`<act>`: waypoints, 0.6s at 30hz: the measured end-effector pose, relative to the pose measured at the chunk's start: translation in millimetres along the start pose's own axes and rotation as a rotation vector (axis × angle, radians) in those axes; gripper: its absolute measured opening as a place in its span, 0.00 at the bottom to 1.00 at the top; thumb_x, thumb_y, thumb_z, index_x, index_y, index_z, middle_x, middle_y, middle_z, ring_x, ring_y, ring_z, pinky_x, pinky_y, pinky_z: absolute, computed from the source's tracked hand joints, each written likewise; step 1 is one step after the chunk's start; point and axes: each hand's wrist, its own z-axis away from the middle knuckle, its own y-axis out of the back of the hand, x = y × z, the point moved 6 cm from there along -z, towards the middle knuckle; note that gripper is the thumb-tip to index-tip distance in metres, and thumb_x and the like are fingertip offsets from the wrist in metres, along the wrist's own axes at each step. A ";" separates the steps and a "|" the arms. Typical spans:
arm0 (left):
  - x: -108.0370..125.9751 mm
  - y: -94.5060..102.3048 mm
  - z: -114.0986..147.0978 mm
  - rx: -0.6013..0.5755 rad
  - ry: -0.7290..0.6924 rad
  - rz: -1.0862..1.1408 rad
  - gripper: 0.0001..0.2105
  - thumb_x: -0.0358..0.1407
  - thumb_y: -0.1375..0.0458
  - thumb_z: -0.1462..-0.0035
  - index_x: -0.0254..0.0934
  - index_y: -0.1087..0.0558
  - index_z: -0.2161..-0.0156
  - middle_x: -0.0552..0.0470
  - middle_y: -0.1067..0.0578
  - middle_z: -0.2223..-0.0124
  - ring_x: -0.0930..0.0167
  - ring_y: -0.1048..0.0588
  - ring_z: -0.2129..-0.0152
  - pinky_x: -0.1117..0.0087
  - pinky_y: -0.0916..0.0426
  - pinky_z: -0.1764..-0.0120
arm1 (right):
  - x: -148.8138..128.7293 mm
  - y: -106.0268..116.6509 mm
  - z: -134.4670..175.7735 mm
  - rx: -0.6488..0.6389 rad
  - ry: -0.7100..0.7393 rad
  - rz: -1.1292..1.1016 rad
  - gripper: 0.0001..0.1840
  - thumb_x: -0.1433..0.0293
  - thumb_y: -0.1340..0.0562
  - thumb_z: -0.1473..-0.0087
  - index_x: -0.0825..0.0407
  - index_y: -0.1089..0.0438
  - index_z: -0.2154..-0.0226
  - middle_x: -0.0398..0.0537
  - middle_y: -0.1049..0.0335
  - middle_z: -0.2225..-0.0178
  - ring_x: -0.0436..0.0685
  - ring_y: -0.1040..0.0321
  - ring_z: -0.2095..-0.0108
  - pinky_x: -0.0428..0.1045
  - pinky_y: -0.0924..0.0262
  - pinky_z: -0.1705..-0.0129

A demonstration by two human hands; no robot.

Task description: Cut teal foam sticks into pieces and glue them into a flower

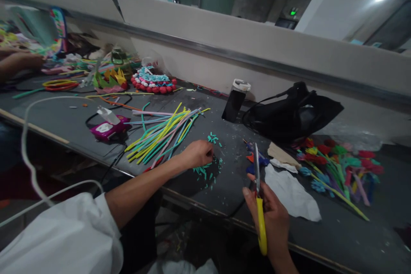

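Observation:
My right hand (271, 214) is closed around a pair of scissors (261, 227) with a yellow handle, their blades pointing up and away from me. My left hand (199, 153) hangs low over the dark table, fingers curled together; whatever they may hold is hidden. Below and beside it lie small teal clippings (202, 172), with another little pile (212, 138) just beyond. A loose bundle of yellow, teal, pink and pale blue pipe cleaners (160, 137) rests to the left of that hand. White tissue paper (290, 190) lies beside my right hand.
A dark tumbler (234, 100) and a black bag (292, 113) stand against the partition. Fuzzy flowers (346, 167) lie at right. A purple power strip (111, 128) with cables sits at left, near a beaded, flowered piece (154, 80). Another person's hand (22, 62) is at far left.

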 end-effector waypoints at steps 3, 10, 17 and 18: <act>-0.1 5.6 -0.3 0.042 0.024 0.131 0.04 0.29 0.44 0.52 0.36 0.27 0.70 0.54 0.27 0.74 0.73 0.31 0.77 0.75 0.39 0.71 | -1.3 0.5 0.4 -0.008 0.004 0.000 0.26 0.52 0.37 0.49 0.51 0.26 0.53 0.47 0.23 0.68 0.53 0.30 0.75 0.46 0.34 0.72; 8.6 -1.2 3.1 0.070 0.079 0.597 0.05 0.32 0.46 0.45 0.34 0.30 0.63 0.53 0.26 0.71 0.75 0.28 0.73 0.76 0.35 0.69 | -6.0 -2.2 2.6 -0.018 0.040 0.050 0.24 0.53 0.38 0.47 0.51 0.26 0.54 0.46 0.23 0.69 0.53 0.29 0.76 0.46 0.35 0.71; 11.0 -14.8 8.6 -0.008 0.222 1.291 0.17 0.27 0.37 0.55 0.35 0.30 0.57 0.55 0.26 0.72 0.77 0.29 0.77 0.75 0.37 0.71 | -11.9 -11.4 -0.2 -0.039 -0.006 -0.035 0.26 0.53 0.38 0.48 0.52 0.27 0.53 0.46 0.24 0.72 0.53 0.30 0.76 0.45 0.35 0.74; 10.8 -16.0 8.4 -0.011 0.221 1.310 0.17 0.27 0.37 0.56 0.35 0.29 0.57 0.56 0.26 0.72 0.77 0.29 0.78 0.74 0.37 0.71 | -12.3 -13.5 -3.3 -0.050 -0.025 -0.061 0.26 0.52 0.38 0.48 0.52 0.27 0.52 0.46 0.24 0.72 0.53 0.29 0.76 0.45 0.36 0.75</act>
